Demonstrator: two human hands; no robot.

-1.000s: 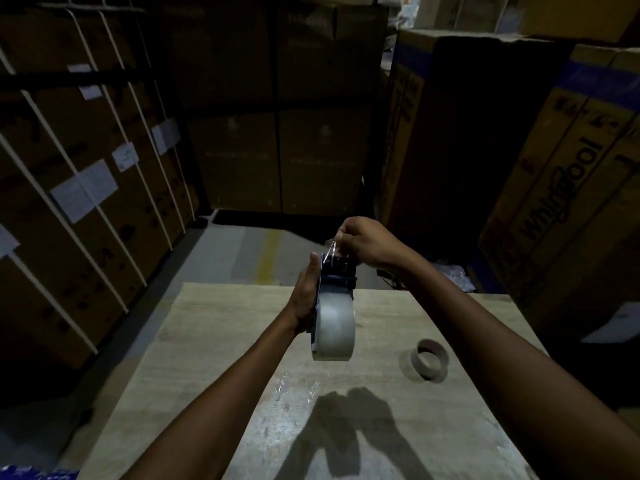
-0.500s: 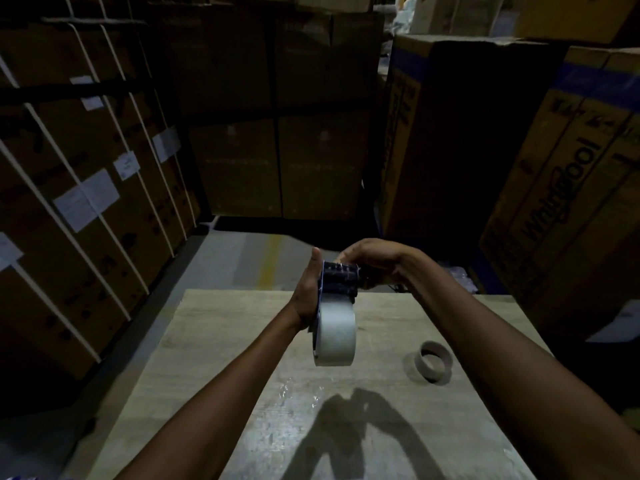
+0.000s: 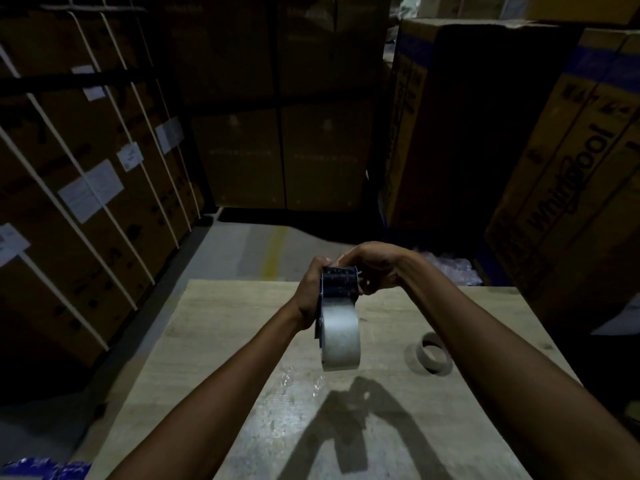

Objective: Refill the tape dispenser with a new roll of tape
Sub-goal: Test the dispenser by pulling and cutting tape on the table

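Both hands raised above the table (image 3: pixel 221 344), near its far edge. Left hand (image 3: pixel 309 295) clamped around the left side of the tape dispenser (image 3: pixel 339 287), thumb up along its far end. Right hand (image 3: pixel 375 268) curled over the dispenser's far right end, fingers closed on it; exact contact under the fingers too dark to tell. New roll of tape (image 3: pixel 340 336) mounted in the dispenser, hanging at its near end, clear of the table surface. Empty cardboard core (image 3: pixel 437 354) lying on the table to the right, well apart from the hands. Stacked cardboard boxes (image 3: pixel 86 174) on the left, more at far and right.
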